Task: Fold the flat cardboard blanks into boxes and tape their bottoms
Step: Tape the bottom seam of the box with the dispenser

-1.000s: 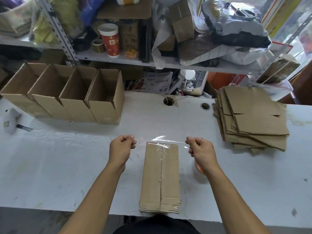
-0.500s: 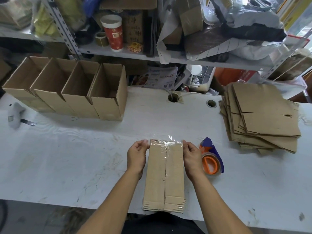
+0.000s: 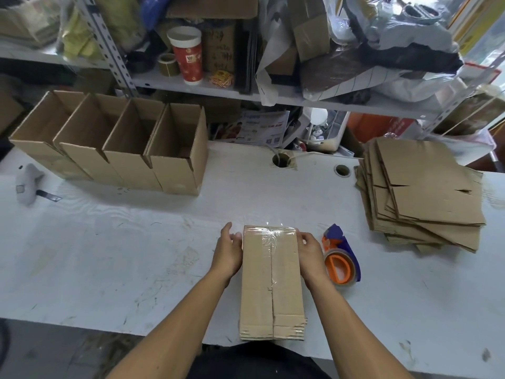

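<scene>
A folded cardboard box stands bottom-up at the near edge of the white table. Clear tape runs along its centre seam and across its far end. My left hand lies flat against the box's left side near the far end, fingers straight. My right hand presses the right side the same way. An orange and blue tape dispenser lies just right of my right hand. A stack of flat cardboard blanks sits at the right.
Several open finished boxes stand in a row at the back left. A grey tool lies at the far left. Two cable holes pierce the table's back. Cluttered metal shelves rise behind the table.
A second ago both hands held a strip of tape stretched above the box's far end. They brought it down, and both hands now lie against the box's sides. The dispenser has come into view.
</scene>
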